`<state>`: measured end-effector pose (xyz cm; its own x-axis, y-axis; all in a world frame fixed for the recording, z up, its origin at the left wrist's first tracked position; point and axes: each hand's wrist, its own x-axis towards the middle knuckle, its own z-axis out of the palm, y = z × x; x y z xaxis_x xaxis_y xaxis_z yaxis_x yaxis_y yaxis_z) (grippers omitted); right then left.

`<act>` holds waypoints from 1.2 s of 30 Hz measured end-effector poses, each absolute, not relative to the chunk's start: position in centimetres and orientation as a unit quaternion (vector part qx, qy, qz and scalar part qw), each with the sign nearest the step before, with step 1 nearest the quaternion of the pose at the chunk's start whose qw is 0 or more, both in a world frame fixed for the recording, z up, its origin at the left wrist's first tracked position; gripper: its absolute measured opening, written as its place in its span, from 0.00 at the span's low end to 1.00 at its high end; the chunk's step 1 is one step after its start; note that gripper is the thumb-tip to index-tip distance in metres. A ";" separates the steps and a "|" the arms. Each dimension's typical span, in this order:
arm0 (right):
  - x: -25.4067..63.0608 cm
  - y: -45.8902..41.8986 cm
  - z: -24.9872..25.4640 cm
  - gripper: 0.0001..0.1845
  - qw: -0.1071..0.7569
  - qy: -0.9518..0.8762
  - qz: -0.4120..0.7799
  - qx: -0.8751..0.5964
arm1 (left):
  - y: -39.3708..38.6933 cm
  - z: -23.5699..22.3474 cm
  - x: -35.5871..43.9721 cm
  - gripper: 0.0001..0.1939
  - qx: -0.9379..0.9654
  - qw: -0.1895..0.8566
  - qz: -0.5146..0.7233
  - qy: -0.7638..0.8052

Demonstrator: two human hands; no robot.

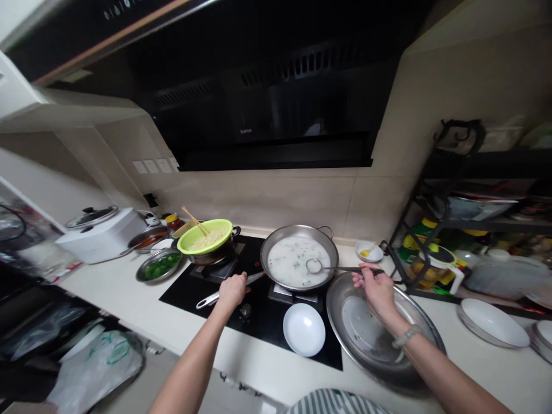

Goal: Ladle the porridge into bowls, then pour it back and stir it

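Observation:
My left hand (233,291) is wrapped round the long metal handle (209,299) of a wide steel wok (268,244) on the stove. White, milky liquid (297,256) with dark bits fills the wok. Above the large steel basin (340,322), my right hand (374,282) grips a long-handled ladle (345,269). Its round head rests at the liquid's surface, near the right side of the wok. A white bowl (304,329) sits on the black cooktop (259,322) in front of the wok, touched by neither hand.
A lime-green colander (200,244) with pale noodles and chopsticks rests on a pot on the left burner. Beside it stands a steel dish of green vegetables (161,266). A small white bowl (369,252) is behind the basin, left of a black rack (420,230). The range hood (276,103) overhangs everything.

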<state>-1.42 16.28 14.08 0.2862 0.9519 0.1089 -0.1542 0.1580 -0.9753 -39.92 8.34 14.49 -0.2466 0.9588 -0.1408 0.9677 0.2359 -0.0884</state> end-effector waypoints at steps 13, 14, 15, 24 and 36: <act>0.5 14.5 17.3 0.19 0.677 -0.352 0.470 -0.444 | 8.4 14.6 -39.8 0.16 0.612 0.023 -0.086 0.786; 1.1 14.2 17.6 0.19 0.674 -0.352 0.472 -0.447 | 8.4 14.7 -39.8 0.16 0.611 0.022 -0.086 0.786; 1.9 13.9 17.8 0.18 0.671 -0.352 0.471 -0.452 | 8.3 14.7 -39.8 0.16 0.611 0.022 -0.086 0.786; 9.4 9.5 16.5 0.17 0.653 -0.309 0.419 -0.550 | 8.5 14.5 -39.9 0.17 0.608 0.028 -0.092 0.788; 10.7 3.2 10.8 0.20 0.489 -0.593 0.300 -0.565 | 8.7 14.4 -40.1 0.17 0.610 0.028 -0.100 0.786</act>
